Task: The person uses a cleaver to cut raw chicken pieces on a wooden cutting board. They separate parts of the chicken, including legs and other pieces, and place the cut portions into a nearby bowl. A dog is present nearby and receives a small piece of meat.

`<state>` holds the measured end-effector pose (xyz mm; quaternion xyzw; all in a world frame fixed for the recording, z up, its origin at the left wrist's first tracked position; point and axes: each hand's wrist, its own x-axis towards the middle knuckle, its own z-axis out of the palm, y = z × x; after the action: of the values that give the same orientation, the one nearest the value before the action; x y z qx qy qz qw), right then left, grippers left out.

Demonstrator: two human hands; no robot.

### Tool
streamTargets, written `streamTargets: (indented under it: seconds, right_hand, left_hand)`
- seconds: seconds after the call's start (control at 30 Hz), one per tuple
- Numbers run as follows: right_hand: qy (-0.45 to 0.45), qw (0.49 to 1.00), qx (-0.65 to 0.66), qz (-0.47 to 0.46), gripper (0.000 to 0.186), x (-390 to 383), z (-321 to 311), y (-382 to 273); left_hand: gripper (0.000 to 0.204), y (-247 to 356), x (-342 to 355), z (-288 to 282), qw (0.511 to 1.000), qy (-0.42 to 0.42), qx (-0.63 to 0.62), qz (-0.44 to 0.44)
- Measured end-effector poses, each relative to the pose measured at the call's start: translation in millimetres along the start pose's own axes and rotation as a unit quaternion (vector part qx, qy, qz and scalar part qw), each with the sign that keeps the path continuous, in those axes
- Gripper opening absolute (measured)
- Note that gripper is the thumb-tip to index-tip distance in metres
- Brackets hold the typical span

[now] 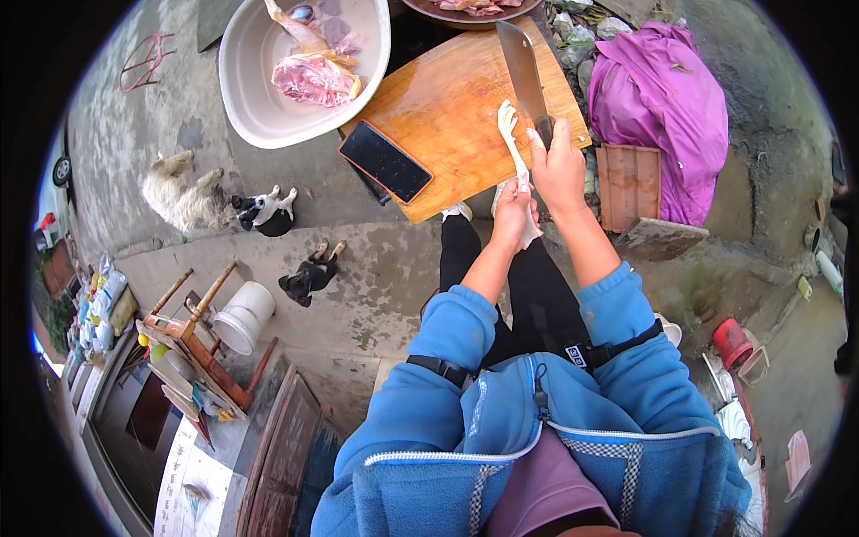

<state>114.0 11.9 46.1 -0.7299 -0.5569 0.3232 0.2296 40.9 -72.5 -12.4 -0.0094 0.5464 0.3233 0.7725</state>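
Observation:
My right hand (559, 170) grips a broad cleaver (521, 72), its blade pointing up and away over the wooden board (456, 107). My left hand (513, 215) is closed on a pale poultry foot (510, 134), whose claws point away from me, with pale flesh hanging below my fingers, just left of my right hand. A black phone (385, 161) with an orange edge lies on the board's left part. A white basin (246, 107) at the upper left holds a raw bird (313, 76) in water, and a dark pan (465, 18) of cut meat sits at the top.
Black-and-white animals (268, 210) and a pale furry one (192, 197) lie on the concrete at left, another dark animal (306, 277) nearer. A wooden chair (197, 340), a white bucket (246, 313), purple cloth (662, 107) over rubble, planks (628, 183) and a red bucket (732, 345) surround me.

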Motion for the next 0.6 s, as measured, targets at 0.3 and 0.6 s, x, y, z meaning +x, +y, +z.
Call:
streamTargets:
  seconds: [0.3,0.6]
  right_hand:
    - [-0.049,0.986,-0.148,0.061,0.034,3,10,6]
    - [0.003,0.998,-0.064,0.02,0.032,-9,-3,21]
  left_hand:
    - [0.012,3,-4,2,1.0,-0.014,-0.024,-0.002]
    - [0.009,5,-12,-3,0.999,-0.034,-0.023,0.017]
